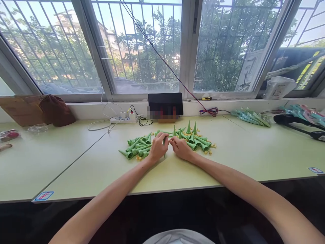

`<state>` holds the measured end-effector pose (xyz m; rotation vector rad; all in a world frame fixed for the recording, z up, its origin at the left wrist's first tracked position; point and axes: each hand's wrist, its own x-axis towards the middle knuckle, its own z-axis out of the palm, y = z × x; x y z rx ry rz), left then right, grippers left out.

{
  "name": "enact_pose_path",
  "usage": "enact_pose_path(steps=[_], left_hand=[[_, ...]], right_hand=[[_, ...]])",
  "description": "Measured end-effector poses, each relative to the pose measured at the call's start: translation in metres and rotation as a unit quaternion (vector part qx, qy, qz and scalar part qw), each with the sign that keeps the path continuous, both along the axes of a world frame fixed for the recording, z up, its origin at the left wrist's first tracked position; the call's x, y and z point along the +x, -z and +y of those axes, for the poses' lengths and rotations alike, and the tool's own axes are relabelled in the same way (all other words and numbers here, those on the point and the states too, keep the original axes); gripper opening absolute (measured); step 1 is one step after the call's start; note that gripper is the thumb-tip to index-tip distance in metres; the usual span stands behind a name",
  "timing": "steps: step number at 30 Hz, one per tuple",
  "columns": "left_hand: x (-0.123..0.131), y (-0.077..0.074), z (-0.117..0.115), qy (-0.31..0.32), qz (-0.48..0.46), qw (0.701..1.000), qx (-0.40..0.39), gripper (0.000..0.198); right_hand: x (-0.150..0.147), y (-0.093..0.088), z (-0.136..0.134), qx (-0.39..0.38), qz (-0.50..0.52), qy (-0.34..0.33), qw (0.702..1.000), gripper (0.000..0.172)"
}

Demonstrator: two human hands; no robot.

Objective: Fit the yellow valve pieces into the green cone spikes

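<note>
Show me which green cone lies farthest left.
The green cone on its side, tip pointing left; that tip reaches farther left than any other cone's.

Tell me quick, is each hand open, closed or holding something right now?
Left hand: closed on a green cone.
Right hand: fingers bent; whether it's closed on anything can't be told.

Pale yellow-green flat-topped bench [241, 162]: crossed left of centre by a thin dark seam [73, 163].
White wall [83, 113]: lines the bench's far edge.
Grey metal-framed glass windows [187, 51]: stretch above it.
Leafy green trees [166, 44]: stand outside behind dark metal bars [162, 4].
Daylight: bright through the panes.
</note>
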<state>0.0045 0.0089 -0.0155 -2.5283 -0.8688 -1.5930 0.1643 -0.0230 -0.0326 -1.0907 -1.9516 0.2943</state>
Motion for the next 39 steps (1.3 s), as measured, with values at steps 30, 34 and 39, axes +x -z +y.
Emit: enact_pose_path(steps=[30, 34, 39], left_hand=[[-0.0017, 0.0024, 0.0002, -0.009, -0.002, 1.0, -0.005, 0.013], [-0.0017, 0.002, -0.0004, -0.01, 0.003, 1.0, -0.009, 0.014], [-0.0015, 0.0013, -0.0012, -0.007, 0.008, 1.0, -0.014, 0.014]], right_hand=[[0.0031, -0.001, 0.0024, 0.006, -0.016, -0.022, 1.0, 0.024], [0.0031, -0.0034, 0.0001, -0.003, -0.009, -0.029, 1.0, 0.014], [0.0036, -0.0054, -0.0016, -0.004, -0.003, -0.044, 0.999, 0.015]])
